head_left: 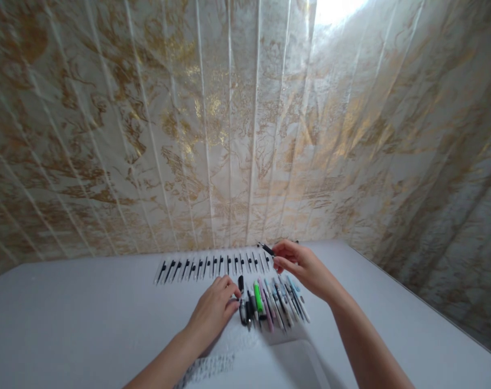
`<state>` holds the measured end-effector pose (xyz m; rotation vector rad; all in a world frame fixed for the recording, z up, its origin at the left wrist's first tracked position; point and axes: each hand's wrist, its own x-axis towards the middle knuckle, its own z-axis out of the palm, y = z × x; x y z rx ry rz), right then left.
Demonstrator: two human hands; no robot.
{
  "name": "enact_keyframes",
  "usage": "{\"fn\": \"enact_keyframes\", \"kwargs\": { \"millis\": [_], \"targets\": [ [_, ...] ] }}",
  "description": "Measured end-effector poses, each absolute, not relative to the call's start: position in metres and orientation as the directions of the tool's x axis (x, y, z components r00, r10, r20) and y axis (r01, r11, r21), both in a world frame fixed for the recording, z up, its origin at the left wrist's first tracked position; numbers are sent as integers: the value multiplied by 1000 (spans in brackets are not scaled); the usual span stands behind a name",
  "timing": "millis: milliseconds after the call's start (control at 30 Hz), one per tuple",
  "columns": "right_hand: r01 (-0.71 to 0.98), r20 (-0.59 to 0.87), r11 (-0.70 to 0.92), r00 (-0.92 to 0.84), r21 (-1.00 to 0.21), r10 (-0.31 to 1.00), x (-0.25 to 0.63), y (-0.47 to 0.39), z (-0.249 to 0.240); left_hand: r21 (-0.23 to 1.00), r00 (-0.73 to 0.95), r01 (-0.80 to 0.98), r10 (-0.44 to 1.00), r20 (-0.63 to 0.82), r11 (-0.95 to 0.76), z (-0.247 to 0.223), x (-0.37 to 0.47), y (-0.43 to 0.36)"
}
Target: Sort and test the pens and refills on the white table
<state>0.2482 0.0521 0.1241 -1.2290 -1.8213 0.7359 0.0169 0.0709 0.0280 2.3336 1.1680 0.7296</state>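
Note:
My right hand [291, 257] is raised over the table, its thumb and fingers pinching a slim black pen [267, 249] that slants up to the left. Close beneath it lies a bunch of pens [286, 302] in white, pink and pale blue, side by side. A bright green highlighter [258, 296] stands out among them. At the bunch's left end, the bent fingers of my left hand [219, 301] meet a black-capped pen [241, 283]. Something dark shows between those fingertips, too small to name. Behind, slim clear pieces with dark cores [207, 266] form a long row.
The white table [87, 313] ends at a wall or curtain [229, 135] with a gold pattern. In front of the pens are a pale, round-cornered flat object [296, 359] and a sheet with dark marks [213, 367], partly behind my left arm.

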Motion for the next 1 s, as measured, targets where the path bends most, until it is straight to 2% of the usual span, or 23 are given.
{"fn": "enact_keyframes", "kwargs": {
  "millis": [233,467,567,700,833,1000],
  "targets": [
    [514,269,359,-244,-779,932,241,50,120,580,471,635,851,233,-510,28,13,71],
    [646,241,361,-271,-672,932,222,49,115,727,355,588,921,163,-355,33,-4,71],
    [718,298,380,-246,-584,922,211,45,114,849,317,450,938,139,-278,45,-13,78],
    [764,355,381,-212,-520,910,196,39,114,979,250,148,963,101,-141,69,-21,86],
    [795,399,376,-185,-477,898,186,37,113,990,179,-121,980,92,-70,86,-22,82],
    [814,427,391,-198,-429,882,183,34,113,965,168,-259,982,89,-43,96,-17,72]
  ]
}}
